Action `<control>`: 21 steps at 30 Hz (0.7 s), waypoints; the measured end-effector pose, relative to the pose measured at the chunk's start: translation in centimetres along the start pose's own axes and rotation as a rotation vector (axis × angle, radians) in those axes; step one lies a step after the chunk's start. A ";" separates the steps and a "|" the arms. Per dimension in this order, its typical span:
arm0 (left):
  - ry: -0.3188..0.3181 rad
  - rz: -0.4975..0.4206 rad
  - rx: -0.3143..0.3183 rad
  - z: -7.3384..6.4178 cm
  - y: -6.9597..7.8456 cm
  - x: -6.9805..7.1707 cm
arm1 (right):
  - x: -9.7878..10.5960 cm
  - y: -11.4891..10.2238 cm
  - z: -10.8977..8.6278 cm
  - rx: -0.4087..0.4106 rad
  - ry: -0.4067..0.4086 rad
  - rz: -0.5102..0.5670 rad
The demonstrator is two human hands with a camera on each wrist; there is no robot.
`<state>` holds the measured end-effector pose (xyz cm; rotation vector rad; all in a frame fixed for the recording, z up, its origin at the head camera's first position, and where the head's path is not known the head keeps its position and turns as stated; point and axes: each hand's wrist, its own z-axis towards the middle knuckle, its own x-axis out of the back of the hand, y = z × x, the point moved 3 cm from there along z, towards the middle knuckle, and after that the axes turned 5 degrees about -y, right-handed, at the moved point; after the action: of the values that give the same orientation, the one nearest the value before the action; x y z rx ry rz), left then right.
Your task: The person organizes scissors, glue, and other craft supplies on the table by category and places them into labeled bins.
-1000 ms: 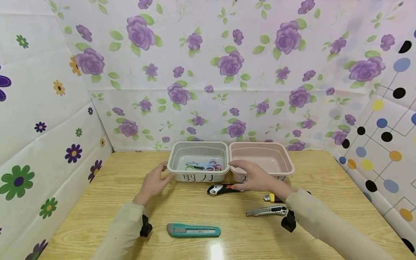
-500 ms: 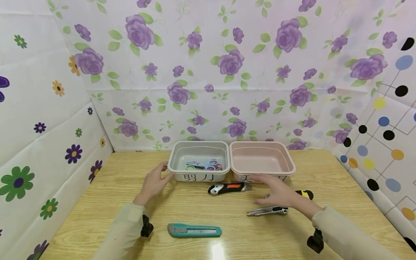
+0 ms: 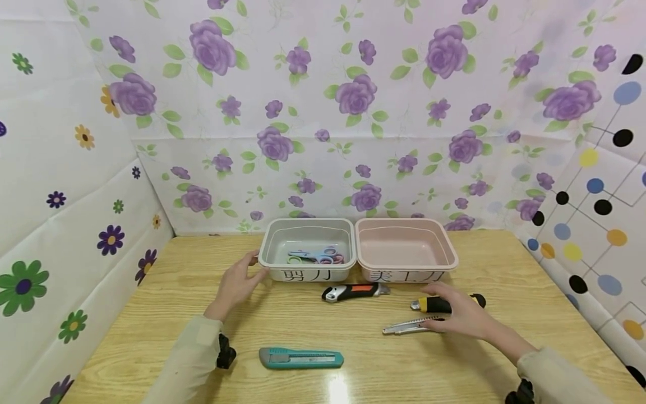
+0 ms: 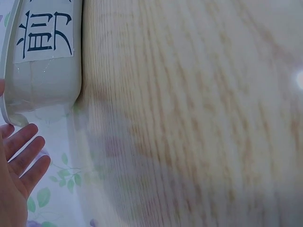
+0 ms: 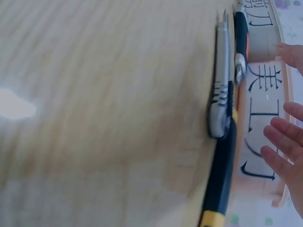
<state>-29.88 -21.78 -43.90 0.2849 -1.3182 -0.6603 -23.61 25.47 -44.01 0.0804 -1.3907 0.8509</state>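
My left hand (image 3: 237,285) is at the left front corner of the grey bin (image 3: 310,273), its fingers extended by the rim. In the left wrist view its fingers (image 4: 28,151) are spread beside the bin's end. My right hand (image 3: 461,313) hovers around the silver utility knife (image 3: 406,326) and the yellow-and-black utility knife (image 3: 438,305), fingers apart and holding nothing. It partly hides both knives in the head view. In the right wrist view the silver knife (image 5: 220,85) and the yellow-and-black knife (image 5: 220,175) lie beside the labelled pink bin (image 5: 262,104).
A black-and-orange utility knife (image 3: 353,292) lies before the bins. Nearer the front is a teal utility knife (image 3: 301,358). Several scissors (image 3: 320,257) lie in the grey bin; the pink bin (image 3: 406,267) stands right of it. Flowered cloth (image 3: 323,168) hangs behind the wooden table (image 3: 227,381).
My right hand has moved right and toward me, from the pink bin's front left corner to the silver and yellow-and-black knives. The left hand has stayed at the grey bin.
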 end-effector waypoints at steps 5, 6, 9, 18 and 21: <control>-0.005 -0.005 -0.018 -0.1 0.1 0.1 | 0.0 0.7 -1.0 -0.019 0.023 -0.020; -0.005 -0.008 -0.017 -0.1 0.2 0.1 | 0.0 0.9 -1.1 -0.022 0.026 -0.019; -0.006 -0.004 -0.015 -0.2 0.3 0.4 | 0.0 1.3 -1.3 -0.036 0.025 0.005; -0.005 -0.008 -0.010 -0.2 0.3 0.2 | -0.9 2.1 -2.2 -0.067 -0.006 0.059; -0.002 -0.010 -0.009 0.0 0.3 0.1 | -1.2 2.1 -2.5 -0.065 -0.013 0.065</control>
<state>-29.75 -21.64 -43.69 0.2833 -1.3163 -0.6748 -22.69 27.70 -46.56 -0.0093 -1.4384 0.8597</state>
